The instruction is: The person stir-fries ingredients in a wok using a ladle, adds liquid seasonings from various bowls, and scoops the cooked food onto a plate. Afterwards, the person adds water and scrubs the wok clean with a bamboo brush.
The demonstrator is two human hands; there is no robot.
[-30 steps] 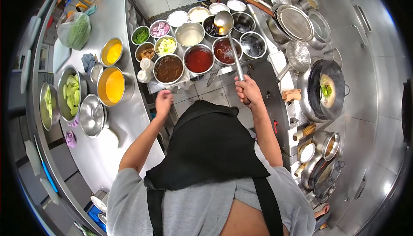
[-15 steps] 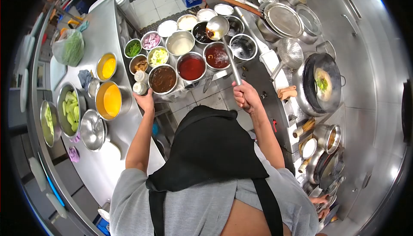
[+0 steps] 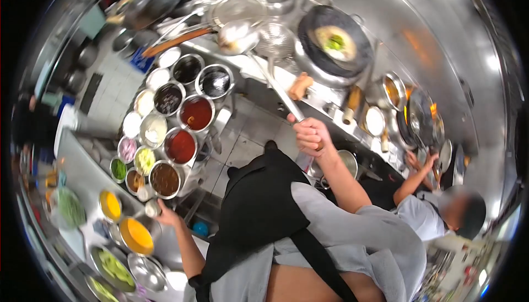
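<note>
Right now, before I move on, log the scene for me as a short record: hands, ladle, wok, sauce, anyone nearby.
right hand: closed around the handle of a ladle
left hand: at a white bottle; grip unclear
ladle bowl: outside the wok; contents too blurred to tell
wok: holds pale food with green on top
sauce nearest left hand: brown sauce
nearby: co-worker at right; flames visible

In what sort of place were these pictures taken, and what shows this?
Most likely a restaurant or other commercial kitchen: closely grouped metal containers hold sauces and chopped ingredients, a large wok holds food, and another person works along the same cooking line.
</note>
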